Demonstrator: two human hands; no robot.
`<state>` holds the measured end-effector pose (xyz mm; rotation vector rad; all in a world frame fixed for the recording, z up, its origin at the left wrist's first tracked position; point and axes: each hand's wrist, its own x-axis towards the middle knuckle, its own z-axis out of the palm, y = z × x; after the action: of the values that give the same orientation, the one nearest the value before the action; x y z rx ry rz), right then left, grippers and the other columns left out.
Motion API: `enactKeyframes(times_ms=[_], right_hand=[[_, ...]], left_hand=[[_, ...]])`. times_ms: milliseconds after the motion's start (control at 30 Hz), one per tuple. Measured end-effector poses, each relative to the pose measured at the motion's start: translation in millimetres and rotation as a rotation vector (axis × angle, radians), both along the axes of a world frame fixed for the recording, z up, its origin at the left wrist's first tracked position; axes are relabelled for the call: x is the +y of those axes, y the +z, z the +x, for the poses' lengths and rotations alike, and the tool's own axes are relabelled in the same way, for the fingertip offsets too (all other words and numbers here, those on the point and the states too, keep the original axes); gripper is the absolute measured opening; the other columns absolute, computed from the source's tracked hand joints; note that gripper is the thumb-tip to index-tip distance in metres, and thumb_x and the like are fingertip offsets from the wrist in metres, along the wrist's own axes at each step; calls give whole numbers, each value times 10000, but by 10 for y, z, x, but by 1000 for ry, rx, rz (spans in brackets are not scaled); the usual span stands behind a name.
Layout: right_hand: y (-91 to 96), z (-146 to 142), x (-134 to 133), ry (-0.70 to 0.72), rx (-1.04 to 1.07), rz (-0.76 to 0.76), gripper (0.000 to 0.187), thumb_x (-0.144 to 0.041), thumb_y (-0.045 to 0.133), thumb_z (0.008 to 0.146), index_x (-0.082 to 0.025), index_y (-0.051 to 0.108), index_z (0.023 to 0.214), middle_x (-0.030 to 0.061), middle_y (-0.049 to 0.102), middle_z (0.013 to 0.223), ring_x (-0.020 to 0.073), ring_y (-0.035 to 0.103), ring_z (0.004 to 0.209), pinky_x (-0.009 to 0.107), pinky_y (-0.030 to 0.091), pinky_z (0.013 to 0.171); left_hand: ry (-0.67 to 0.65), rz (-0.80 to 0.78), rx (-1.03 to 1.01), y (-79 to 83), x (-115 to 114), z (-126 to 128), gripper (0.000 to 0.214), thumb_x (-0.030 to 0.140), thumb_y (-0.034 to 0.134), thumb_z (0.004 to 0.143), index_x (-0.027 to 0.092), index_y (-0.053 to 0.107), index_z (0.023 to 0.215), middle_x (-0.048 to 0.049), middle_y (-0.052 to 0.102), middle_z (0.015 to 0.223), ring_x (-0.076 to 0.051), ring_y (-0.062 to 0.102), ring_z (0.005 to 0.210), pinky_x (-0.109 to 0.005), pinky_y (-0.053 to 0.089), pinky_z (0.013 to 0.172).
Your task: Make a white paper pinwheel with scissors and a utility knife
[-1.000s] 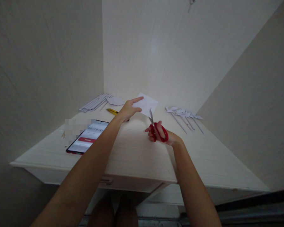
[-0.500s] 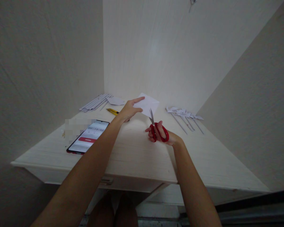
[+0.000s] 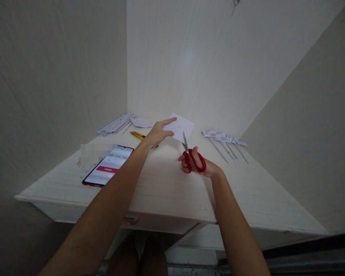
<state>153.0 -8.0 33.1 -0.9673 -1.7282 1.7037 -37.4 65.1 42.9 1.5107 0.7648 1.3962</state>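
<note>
My left hand [image 3: 160,132] pinches a square sheet of white paper [image 3: 180,126] by its left side, holding it above the table. In my right hand [image 3: 196,164] is a pair of scissors [image 3: 202,162] with red handles, my fingers through the loops. Its metal blades point up at the lower edge of the paper, slightly parted. Whether the blades have entered the paper I cannot tell. Behind my left wrist lies a yellow and black utility knife [image 3: 137,135], partly hidden.
A phone [image 3: 107,168] showing a timer lies at the left of the white table [image 3: 166,191]. Behind it are a stack of rolled paper sticks [image 3: 115,125] and loose paper [image 3: 141,122]. Several paper pinwheels on sticks [image 3: 222,138] lie to the right. Walls enclose the table.
Almost nothing differs. The view has shifted slightly, and both hands keep the paper and the scissors in nearly the same position.
</note>
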Motion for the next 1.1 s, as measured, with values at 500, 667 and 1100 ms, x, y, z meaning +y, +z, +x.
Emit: enactKeyframes(times_ms=[500, 667, 1100], right_hand=[[-12, -23, -2, 5, -9, 34, 601, -756, 280, 692, -172, 395, 777, -58, 356, 515, 69, 307, 420, 237, 196, 437], [-11, -24, 2, -6, 1, 52, 566, -733, 318, 705, -175, 388, 767, -61, 359, 509, 63, 293, 409, 235, 210, 426], [-18, -17, 11, -35, -4, 71, 496, -681, 352, 742, -186, 376, 713, -78, 307, 485, 50, 251, 392, 218, 198, 405]], left_hand=[[10, 23, -1, -12, 39, -6, 641, 42, 593, 603, 196, 504, 1219, -70, 623, 1006, -133, 575, 741, -314, 437, 756], [12, 17, -2, -15, 46, -7, 635, 48, 598, 603, 199, 510, 1214, -69, 624, 1011, -133, 577, 743, -317, 436, 761], [32, -7, -4, 20, 0, -3, 639, 34, 594, 601, 190, 508, 1215, -61, 633, 941, -125, 567, 697, -318, 445, 734]])
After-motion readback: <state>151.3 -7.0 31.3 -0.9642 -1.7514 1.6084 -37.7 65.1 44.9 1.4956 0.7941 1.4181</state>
